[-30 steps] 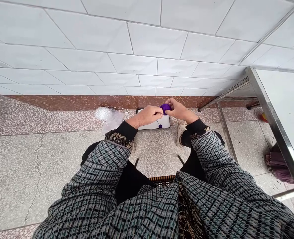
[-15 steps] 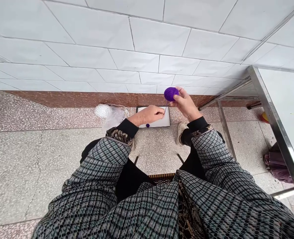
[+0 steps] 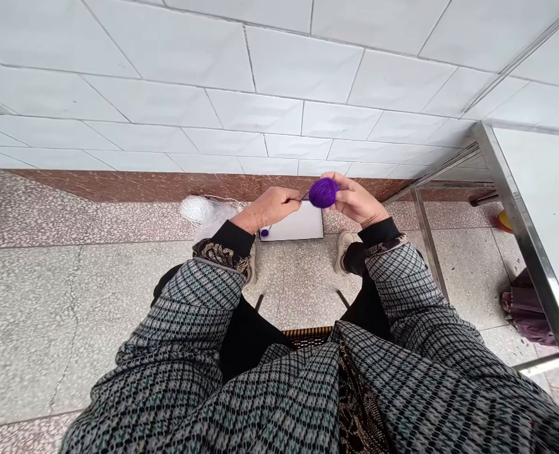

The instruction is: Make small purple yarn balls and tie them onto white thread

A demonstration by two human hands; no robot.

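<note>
A purple ball of yarn [image 3: 323,193] is in the fingers of my right hand [image 3: 358,203], held up in front of the wall. From it a short purple strand [image 3: 304,197] runs to my left hand [image 3: 275,209], whose thumb and fingers are pinched on it. Below the hands a shallow white box [image 3: 302,224] with a dark rim lies on the floor. A small dark purple ball [image 3: 265,233] sits at its left front corner, with a bit of strand rising from it towards my left hand.
White yarn [image 3: 196,209] in clear plastic [image 3: 217,221] lies on the floor left of the box. A metal-framed table [image 3: 520,208] stands at the right, with a dark purple bundle [image 3: 527,315] beneath. My shoes [image 3: 344,251] flank the box; a tiled wall [image 3: 302,120] rises behind.
My left hand has moved left and slightly up with the strand. The yarn ball has come down a little and turned in my right hand. The small purple ball has shifted left in the box.
</note>
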